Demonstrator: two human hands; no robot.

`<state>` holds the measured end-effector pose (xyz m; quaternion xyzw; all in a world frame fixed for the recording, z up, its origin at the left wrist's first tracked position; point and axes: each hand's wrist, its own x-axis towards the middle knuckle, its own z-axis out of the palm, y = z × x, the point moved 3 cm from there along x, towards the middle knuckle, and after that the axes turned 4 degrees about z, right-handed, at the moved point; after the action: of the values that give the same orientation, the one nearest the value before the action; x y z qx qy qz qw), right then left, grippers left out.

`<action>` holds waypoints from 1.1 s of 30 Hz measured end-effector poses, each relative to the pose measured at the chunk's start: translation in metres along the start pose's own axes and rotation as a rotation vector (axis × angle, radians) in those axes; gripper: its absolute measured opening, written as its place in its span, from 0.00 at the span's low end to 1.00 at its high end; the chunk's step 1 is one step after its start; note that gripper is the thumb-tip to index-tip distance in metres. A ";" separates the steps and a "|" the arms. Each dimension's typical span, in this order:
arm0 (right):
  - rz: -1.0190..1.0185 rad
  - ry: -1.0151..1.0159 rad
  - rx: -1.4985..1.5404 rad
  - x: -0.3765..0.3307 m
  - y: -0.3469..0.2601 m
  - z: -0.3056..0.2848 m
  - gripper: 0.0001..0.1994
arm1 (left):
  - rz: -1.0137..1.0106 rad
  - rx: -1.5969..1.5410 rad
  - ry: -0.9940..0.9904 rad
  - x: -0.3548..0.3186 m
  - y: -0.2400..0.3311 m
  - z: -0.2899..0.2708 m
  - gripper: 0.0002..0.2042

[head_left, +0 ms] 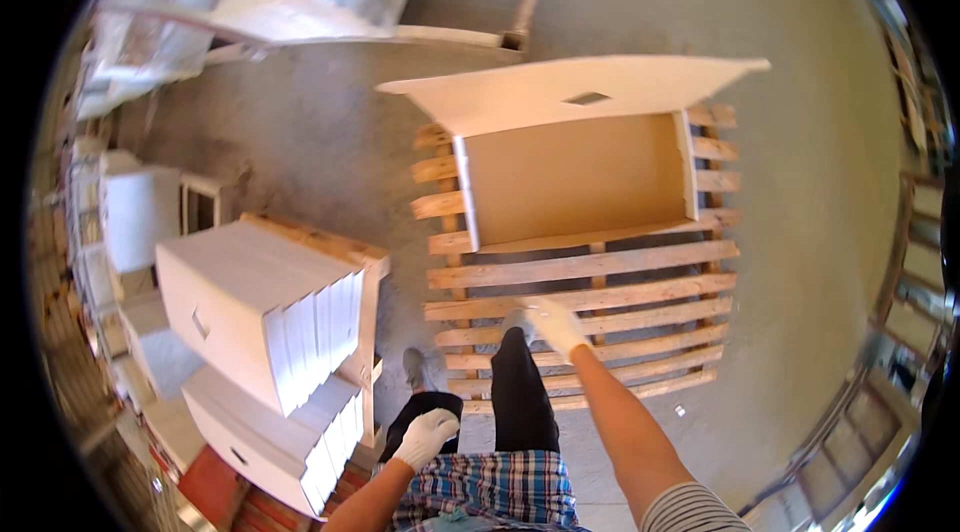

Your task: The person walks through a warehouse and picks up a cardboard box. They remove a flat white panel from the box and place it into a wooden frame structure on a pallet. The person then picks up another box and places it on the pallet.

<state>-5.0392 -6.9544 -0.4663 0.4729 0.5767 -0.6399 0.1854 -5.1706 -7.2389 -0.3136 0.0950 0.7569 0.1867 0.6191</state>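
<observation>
A worker in white gloves steps onto a wooden pallet (pixel 590 302), right hand (pixel 556 324) stretched forward and empty — its fingers loosely released, grasping nothing. The left hand (pixel 428 434) hangs near the hip, also empty, fingers relaxed. Just beyond the right fingers, an open cardboard box (pixel 578 177) lies on the pallet's far half, its white flap raised behind it. To the left of the left fingers stand stacks of flattened white cartons (pixel 265 317). The step in hand appears to be an approach to the box — reaching it likely calls for another stride and a lean forward.
</observation>
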 end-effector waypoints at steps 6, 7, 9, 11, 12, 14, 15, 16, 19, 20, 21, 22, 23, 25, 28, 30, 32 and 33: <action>0.024 0.227 0.170 -0.017 0.094 -0.042 0.21 | 0.182 0.196 0.049 -0.006 -0.034 -0.036 0.14; 0.069 0.349 0.210 -0.053 0.049 -0.042 0.17 | 0.229 0.199 0.066 -0.008 -0.037 -0.046 0.15; 0.145 0.242 0.355 -0.056 0.082 -0.050 0.11 | 0.252 0.183 0.108 -0.015 -0.042 -0.070 0.16; 0.192 0.254 0.247 -0.076 0.074 -0.044 0.13 | 0.213 0.141 0.137 -0.027 -0.052 -0.092 0.16; 0.184 0.287 0.203 -0.086 0.062 -0.038 0.13 | 0.227 0.123 0.163 -0.031 -0.065 -0.103 0.16; 0.163 0.348 0.155 -0.096 0.045 -0.013 0.12 | 0.266 0.092 0.209 -0.033 -0.095 -0.132 0.17; 0.141 0.352 0.200 -0.102 0.030 0.005 0.10 | 0.272 0.042 0.220 -0.044 -0.108 -0.150 0.19; 0.157 0.319 0.256 -0.103 0.017 0.028 0.08 | 0.255 -0.047 0.259 -0.055 -0.119 -0.167 0.18; 0.038 0.253 0.182 -0.114 -0.069 0.128 0.14 | 0.265 -0.270 0.403 -0.091 -0.168 -0.226 0.16; -0.024 0.187 0.128 -0.105 -0.087 0.158 0.14 | 0.254 -0.392 0.447 -0.101 -0.192 -0.240 0.15; -0.079 0.148 0.139 -0.110 -0.127 0.201 0.13 | 0.264 -0.461 0.572 -0.119 -0.206 -0.258 0.14; -0.110 0.045 0.066 -0.118 -0.170 0.241 0.14 | 0.240 -0.466 0.828 -0.129 -0.224 -0.271 0.15; -0.252 -0.040 -0.129 -0.107 -0.194 0.271 0.19 | 0.144 -0.442 1.001 -0.139 -0.242 -0.282 0.16; -0.393 -0.183 -0.246 -0.123 -0.277 0.353 0.17 | 0.019 -0.609 1.181 -0.131 -0.288 -0.303 0.17; -0.408 -0.277 -0.385 -0.103 -0.339 0.449 0.18 | -0.068 -0.732 1.222 -0.115 -0.328 -0.343 0.25; -0.504 -0.315 -0.635 -0.103 -0.374 0.509 0.18 | -0.032 -0.590 1.299 -0.058 -0.387 -0.330 0.27; -0.627 -0.338 -0.806 -0.111 -0.400 0.561 0.18 | 0.046 -0.754 1.220 -0.035 -0.403 -0.332 0.31; -0.655 -0.323 -0.852 -0.111 -0.409 0.574 0.18 | 0.114 -0.975 1.088 -0.039 -0.387 -0.345 0.33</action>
<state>-5.5306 -7.4041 -0.2096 0.0484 0.8653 -0.4388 0.2373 -5.4635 -7.6637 -0.3766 -0.2582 0.7822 0.5549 0.1170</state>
